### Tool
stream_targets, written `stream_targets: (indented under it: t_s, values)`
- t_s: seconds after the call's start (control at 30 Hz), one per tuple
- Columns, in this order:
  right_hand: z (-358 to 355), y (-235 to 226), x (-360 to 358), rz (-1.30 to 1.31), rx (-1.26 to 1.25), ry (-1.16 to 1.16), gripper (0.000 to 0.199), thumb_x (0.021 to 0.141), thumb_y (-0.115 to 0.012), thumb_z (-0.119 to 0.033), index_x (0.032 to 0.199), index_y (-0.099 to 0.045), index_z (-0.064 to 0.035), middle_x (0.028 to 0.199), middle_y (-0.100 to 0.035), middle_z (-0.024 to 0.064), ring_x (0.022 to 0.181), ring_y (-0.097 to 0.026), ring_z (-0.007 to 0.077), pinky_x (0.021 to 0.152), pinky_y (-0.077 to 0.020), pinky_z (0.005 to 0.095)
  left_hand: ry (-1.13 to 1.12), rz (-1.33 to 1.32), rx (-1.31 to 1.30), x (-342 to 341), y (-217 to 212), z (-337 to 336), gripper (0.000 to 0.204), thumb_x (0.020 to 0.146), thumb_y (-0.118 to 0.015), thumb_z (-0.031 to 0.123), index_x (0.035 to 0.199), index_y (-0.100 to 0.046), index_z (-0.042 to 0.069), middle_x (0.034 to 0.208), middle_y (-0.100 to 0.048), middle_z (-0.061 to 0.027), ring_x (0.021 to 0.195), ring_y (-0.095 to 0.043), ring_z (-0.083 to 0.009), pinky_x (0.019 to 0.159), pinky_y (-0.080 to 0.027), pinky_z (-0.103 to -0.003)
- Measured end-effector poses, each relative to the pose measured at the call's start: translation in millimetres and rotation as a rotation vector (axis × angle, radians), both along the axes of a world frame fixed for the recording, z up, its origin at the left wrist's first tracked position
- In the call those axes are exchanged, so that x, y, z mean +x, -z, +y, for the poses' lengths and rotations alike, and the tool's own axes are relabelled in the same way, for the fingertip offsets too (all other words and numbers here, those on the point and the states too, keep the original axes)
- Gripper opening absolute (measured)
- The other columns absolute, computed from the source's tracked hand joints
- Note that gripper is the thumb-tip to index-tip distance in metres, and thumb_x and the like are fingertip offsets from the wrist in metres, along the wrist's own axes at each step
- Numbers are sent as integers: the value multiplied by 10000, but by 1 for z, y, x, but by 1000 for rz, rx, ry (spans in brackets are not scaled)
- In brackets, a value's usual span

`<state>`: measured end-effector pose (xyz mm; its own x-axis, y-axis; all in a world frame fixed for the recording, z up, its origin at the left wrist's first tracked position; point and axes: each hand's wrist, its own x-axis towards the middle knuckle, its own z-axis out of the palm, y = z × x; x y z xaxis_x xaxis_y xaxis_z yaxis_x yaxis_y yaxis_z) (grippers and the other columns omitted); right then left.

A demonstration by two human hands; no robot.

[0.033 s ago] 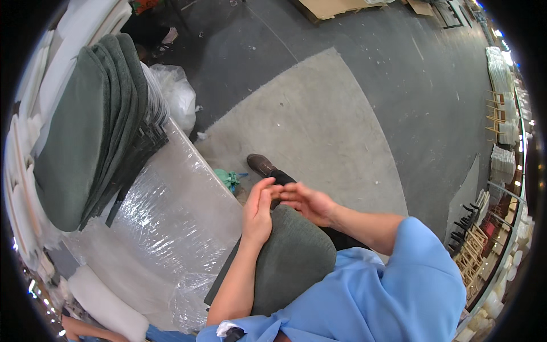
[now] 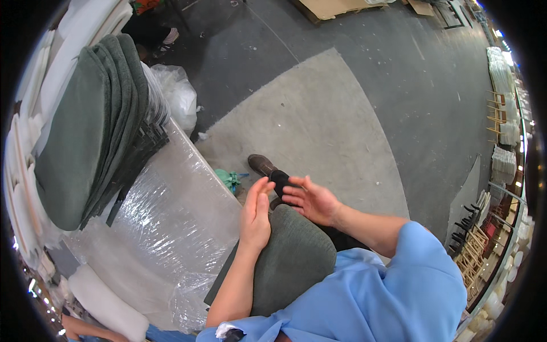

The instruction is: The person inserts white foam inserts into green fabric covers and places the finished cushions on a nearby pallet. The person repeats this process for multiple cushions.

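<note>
Workshop floor, grey concrete with a paler patch: seat cushion held on my lap.

The green padded cushion rests against my lap, just below both hands. My left hand is open, fingers straight, its heel touching the cushion's top edge. My right hand is open and spread, just above the cushion, holding nothing. Clear plastic wrap lies to my left; stacked green cushions stand beyond it. Risk: with neither hand gripping, the cushion may slide off toward my shoe.
</note>
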<state>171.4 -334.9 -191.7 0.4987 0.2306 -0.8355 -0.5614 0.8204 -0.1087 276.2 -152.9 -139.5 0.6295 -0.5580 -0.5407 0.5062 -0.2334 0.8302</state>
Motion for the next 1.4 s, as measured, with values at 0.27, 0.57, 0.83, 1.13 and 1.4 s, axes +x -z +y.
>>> stream_targets:
  t_s: [0.27, 0.57, 0.83, 1.13, 1.4]
  values:
    - [25, -24, 44, -218, 73, -16, 894, 1064, -305, -735, 1722, -56, -183, 1666, -378, 143, 1474, -440, 290, 1247, -344, 503, 280, -330, 33, -29, -33, 20, 742, 1121, -345, 387, 1682, -115, -40, 1720, -284, -240, 1608, -233, -413, 1305, -97, -560]
    - [35, 28, 19, -129, 278, 4, 689, 1048, -407, -724, 1598, -433, -309, 1659, -411, 183, 1466, -457, 388, 1233, -368, 546, 185, -320, -65, -27, -11, 11, 714, 1142, -326, 362, 1693, -65, -10, 1714, -301, -251, 1610, -259, -367, 1311, -113, -499]
    - [50, 8, 28, -143, 64, -11, 965, 1005, -284, -831, 1727, -40, -240, 1781, -145, 131, 1631, -158, 339, 1308, -198, 482, -94, -68, -131, -43, -34, 30, 743, 1156, -307, 461, 1687, -129, -27, 1721, -266, -254, 1599, -277, -347, 1310, -164, -444]
    - [-2, -51, -5, -379, -189, 223, 829, 1110, -234, -672, 1633, -368, -43, 1523, -568, 202, 1438, -517, 286, 1255, -314, 440, 160, -87, 661, -122, -103, 159, 675, 1128, -422, 452, 1603, -359, -22, 1639, -422, -219, 1520, -403, -336, 1270, -264, -409]
    - [11, -77, 21, -917, -347, -5, 801, 1110, -323, -649, 1410, -620, 33, 1101, -769, 163, 1104, -693, 215, 1060, -467, 355, -420, 507, 902, -186, -136, 253, 633, 1072, -572, 470, 1501, -546, 6, 1481, -598, -168, 1351, -566, -315, 1158, -419, -420]
